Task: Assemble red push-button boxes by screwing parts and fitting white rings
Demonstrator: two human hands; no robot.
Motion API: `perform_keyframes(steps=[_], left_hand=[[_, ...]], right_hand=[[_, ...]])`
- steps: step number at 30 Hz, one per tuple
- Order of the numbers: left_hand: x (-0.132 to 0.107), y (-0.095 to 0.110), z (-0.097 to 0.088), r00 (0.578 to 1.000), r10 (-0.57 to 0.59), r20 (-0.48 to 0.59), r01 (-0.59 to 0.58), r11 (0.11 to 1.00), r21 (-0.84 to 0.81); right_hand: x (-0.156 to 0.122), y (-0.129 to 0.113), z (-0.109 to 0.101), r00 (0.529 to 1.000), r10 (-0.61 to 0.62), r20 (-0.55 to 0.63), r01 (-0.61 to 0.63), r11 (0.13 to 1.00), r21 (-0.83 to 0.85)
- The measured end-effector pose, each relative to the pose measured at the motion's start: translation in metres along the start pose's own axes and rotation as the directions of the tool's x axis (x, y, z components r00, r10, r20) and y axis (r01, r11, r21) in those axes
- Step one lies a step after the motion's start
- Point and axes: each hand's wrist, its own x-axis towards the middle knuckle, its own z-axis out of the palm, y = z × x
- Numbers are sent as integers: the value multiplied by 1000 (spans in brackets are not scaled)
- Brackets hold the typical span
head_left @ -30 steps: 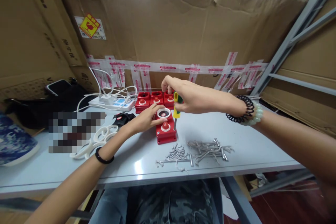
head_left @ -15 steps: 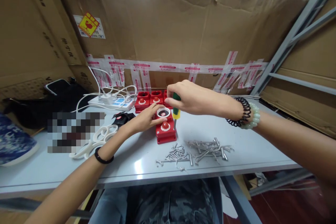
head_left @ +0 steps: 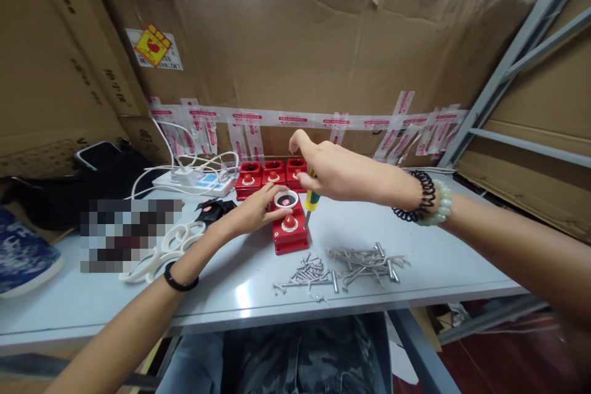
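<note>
My right hand (head_left: 325, 163) is closed round the handle of a green and yellow screwdriver (head_left: 312, 200), its index finger lifted off. The screwdriver's tip meets the right edge of a red alarm box (head_left: 290, 239) that has a red dome and a white ring (head_left: 286, 199) around a black round part. With thumb and fingers against the box's left side and top, my left hand (head_left: 258, 208) grips it on the table. In front of the box lie a heap of small screws (head_left: 308, 271) and a pile of metal rods (head_left: 369, 261).
Behind stand three similar red boxes (head_left: 272, 173). At the left are a power strip (head_left: 207, 183) with white cables, a black item (head_left: 215, 209) and several white rings (head_left: 175, 237). A tall cardboard sheet (head_left: 286, 55) closes off the back of the white table (head_left: 415, 228).
My right index finger has lifted away from the screwdriver handle, and the screwdriver's handle now leans further right. My left hand and the box have stayed in place.
</note>
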Motion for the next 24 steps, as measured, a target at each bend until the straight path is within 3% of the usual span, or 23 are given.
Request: perform_keyframes(steps=[4, 10, 14, 19, 24], left_hand=[[0, -2, 1, 1000, 22, -17, -22, 1000, -9], [0, -2, 1, 1000, 16, -4, -16, 1000, -17], [0, -2, 1, 1000, 19, -13, -19, 1000, -5], [-1, -1, -1, 1000, 16, -7, -16, 1000, -9], [0, 0, -1, 1000, 7, 0, -7, 1000, -5]], right_hand=[[0, 2, -4, 991, -119, 67, 113, 990, 85], [1, 10, 8, 993, -88, -73, 89, 996, 22], [2, 9, 8, 988, -152, -29, 154, 982, 113], [1, 8, 5, 997, -54, -53, 58, 996, 71], [-1, 11, 3, 991, -137, -15, 137, 978, 158]])
